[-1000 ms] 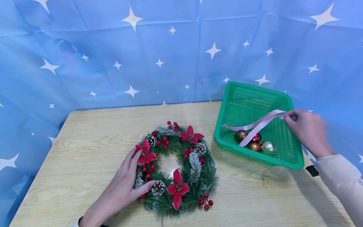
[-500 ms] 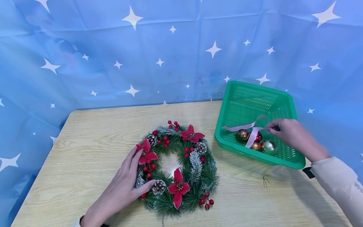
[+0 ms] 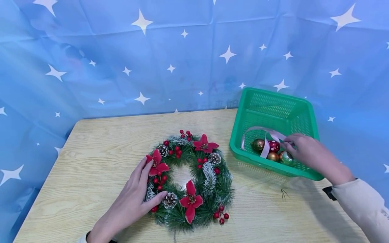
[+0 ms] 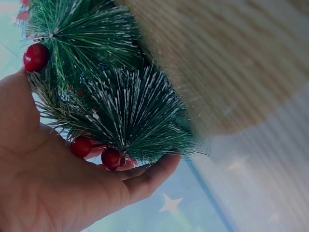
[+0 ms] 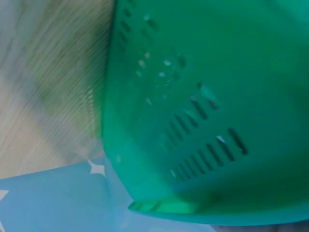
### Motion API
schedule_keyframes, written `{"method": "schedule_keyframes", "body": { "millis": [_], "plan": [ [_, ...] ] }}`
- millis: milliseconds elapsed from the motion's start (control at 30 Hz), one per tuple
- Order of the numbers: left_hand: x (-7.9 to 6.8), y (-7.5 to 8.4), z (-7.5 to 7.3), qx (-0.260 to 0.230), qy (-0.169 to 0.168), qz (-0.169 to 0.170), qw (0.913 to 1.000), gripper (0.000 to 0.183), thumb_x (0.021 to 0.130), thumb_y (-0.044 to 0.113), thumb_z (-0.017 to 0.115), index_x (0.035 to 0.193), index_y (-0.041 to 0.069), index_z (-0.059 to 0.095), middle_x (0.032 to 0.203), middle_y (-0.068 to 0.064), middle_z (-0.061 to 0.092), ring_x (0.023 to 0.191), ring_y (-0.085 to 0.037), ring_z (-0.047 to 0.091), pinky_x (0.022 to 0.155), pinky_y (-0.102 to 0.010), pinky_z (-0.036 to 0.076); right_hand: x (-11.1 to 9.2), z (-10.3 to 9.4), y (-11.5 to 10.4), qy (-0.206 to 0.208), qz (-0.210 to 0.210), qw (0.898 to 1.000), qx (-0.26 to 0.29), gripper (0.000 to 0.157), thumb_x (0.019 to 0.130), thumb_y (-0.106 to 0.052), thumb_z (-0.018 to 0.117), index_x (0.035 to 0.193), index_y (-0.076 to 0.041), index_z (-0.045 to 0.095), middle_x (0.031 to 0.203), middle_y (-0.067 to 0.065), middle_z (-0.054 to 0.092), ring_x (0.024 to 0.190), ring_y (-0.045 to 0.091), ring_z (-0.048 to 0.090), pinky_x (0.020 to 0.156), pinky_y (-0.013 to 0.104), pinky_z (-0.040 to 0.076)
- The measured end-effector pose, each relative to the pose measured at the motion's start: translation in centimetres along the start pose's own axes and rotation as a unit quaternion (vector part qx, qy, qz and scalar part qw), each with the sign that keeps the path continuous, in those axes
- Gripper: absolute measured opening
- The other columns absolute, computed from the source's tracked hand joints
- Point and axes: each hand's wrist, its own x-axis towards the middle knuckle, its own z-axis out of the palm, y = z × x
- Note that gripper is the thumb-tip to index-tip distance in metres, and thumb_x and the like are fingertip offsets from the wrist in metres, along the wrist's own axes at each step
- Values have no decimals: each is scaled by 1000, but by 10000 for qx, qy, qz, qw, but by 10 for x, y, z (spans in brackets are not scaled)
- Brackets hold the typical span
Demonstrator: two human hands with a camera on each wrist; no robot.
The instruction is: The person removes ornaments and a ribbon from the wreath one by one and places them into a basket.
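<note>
A green Christmas wreath point(image 3: 223, 189) with red poinsettias, pine cones and red berries lies on the table. My left hand point(image 3: 133, 195) holds its left side, fingers over a poinsettia point(image 3: 156, 163) and thumb by a pine cone point(image 3: 170, 200). The left wrist view shows that hand point(image 4: 63, 193) around the frosted needles point(image 4: 125, 106). Inside the green basket point(image 3: 238, 118), my right hand point(image 3: 307, 152) pinches a pale pink ribbon point(image 3: 275, 134), which loops over several shiny bauble ornaments point(image 3: 258, 145). The basket wall point(image 5: 217, 63) fills most of the right wrist view, hiding the fingers.
The basket stands at the table's back right, near a blue star-printed curtain point(image 3: 182, 77). A few dark needles point(image 3: 284, 194) lie on the wooden table point(image 3: 100, 152) in front of it. The right sleeve point(image 3: 361, 202) passes close by the basket's front right corner.
My right hand has moved left and down into the basket with the ribbon, which now forms a loop over the baubles. The left hand and wreath have stayed in place.
</note>
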Motion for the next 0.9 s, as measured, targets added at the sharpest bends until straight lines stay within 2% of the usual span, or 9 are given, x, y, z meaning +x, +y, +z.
{"method": "schedule_keyframes", "body": {
  "millis": [133,200,300,367,467,533,633,767,900],
  "plan": [
    [2,1,1,29,44,64,10000,101,103,64,68,175,10,21,180,-17,11,161,-46,22,114,-76,35,-9,0,-8,-77,294,9994,167,44,116,-18,48,146,13,58,79,4,55,62,20,49,66,45,45],
    [2,2,1,68,63,82,9999,101,103,64,67,175,10,22,180,-16,12,161,-45,21,115,-77,33,-15,2,-14,154,299,9993,142,46,117,-19,47,148,14,56,85,14,62,65,26,56,67,49,49],
    [3,3,1,257,163,150,9994,101,102,66,67,174,10,23,179,-17,15,160,-44,23,114,-79,29,-24,5,-27,935,116,9955,106,41,115,-17,53,144,10,62,113,27,70,85,40,68,74,61,54],
    [3,4,1,425,251,224,9985,101,102,67,66,174,10,24,178,-18,18,159,-44,24,112,-80,28,-28,8,-41,1631,-116,9864,157,34,113,-15,59,138,5,68,131,28,68,101,44,70,80,66,55],
    [2,5,-1,635,363,377,9966,99,103,65,66,173,9,26,177,-18,20,158,-44,27,109,-78,30,-30,13,-68,2418,-731,9668,380,27,109,-10,66,133,-3,74,132,17,71,92,29,70,73,49,57],
    [1,6,-2,690,395,455,9958,97,103,64,65,173,9,27,178,-17,20,158,-43,27,109,-76,32,-29,18,-88,2645,-1183,9558,493,26,106,-8,68,131,-7,75,133,10,71,95,22,70,75,40,56],
    [0,8,-1,701,474,526,9950,96,104,62,65,174,10,26,179,-15,17,160,-43,23,110,-75,30,-25,23,-117,2527,-1766,9494,605,31,104,-9,71,135,-10,74,140,7,70,112,24,71,85,40,59],
    [-3,11,-2,738,552,630,9938,94,104,61,65,174,10,27,180,-15,16,162,-47,16,113,-76,24,-18,34,-152,1894,-2058,9584,574,43,109,-27,68,149,-10,66,152,11,62,136,35,62,103,58,54],
    [-6,14,-4,912,545,718,9917,94,103,63,65,172,9,31,179,-17,18,162,-49,16,112,-76,23,-15,50,-180,1346,-2274,9640,307,59,113,-48,56,157,-9,58,163,14,51,147,38,51,114,61,44]
  ]
}}
